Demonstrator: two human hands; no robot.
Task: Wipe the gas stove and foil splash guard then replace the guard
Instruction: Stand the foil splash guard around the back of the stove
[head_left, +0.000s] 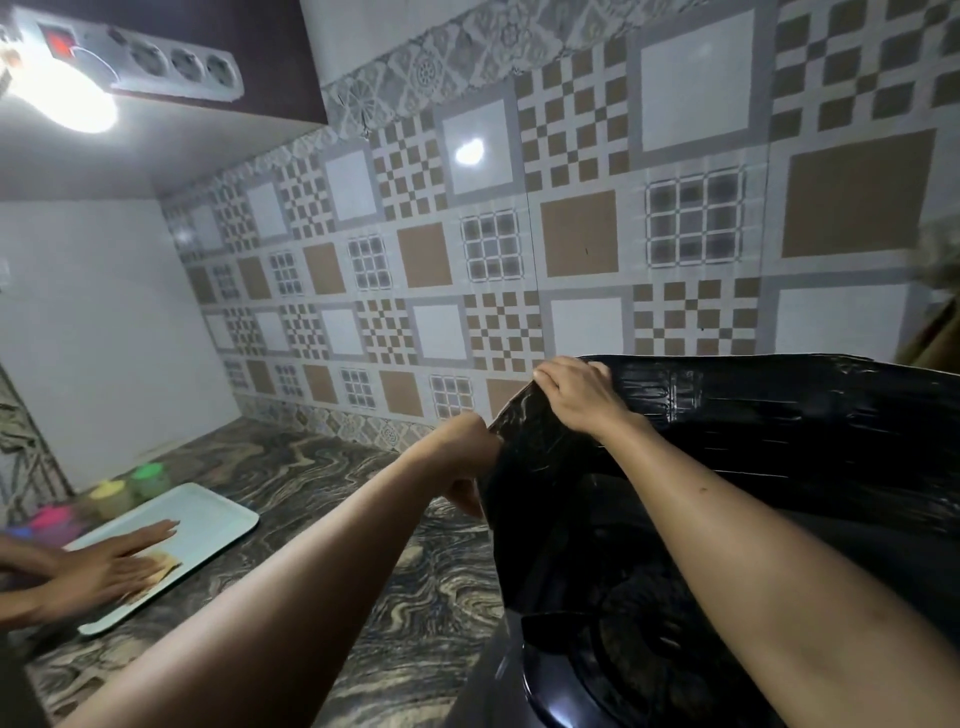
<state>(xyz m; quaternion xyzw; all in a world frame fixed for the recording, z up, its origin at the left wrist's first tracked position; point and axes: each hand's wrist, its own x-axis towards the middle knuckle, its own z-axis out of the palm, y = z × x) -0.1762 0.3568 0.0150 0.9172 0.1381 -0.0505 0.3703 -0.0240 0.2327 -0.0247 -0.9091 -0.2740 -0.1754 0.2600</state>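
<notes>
right grip: the right hand (574, 397) lies over the top left corner of the splash guard (779, 415), fingers curled over its upper edge and holding it.
left grip: the left hand (467, 467) takes the guard's left edge lower down; the thumb shows on the near side and the fingers go behind the sheet, so it looks like a pinch, though the fingertips are hidden.
splash guard: a dark, glossy, creased sheet standing upright along the back and left of the stove (597, 665), close in front of the tiled wall (519, 234).
stove: dark and in shadow; only a rounded black part at the bottom edge is plain, the rest is hard to make out.
tray: a pale tray (208, 514) lies on the marbled counter (337, 478) at the left, well apart from the stove; another person's hand (104, 566) presses flat on a yellowish cloth (163, 564) on it.
jars: containers with green (150, 475), yellow (111, 491) and pink (52, 519) lids stand just behind the tray; they are blurred and their contents cannot be told.
cut off: the guard's right end runs out of frame; a power strip (171, 62) and a glaring lamp (67, 98) sit at the top left.
</notes>
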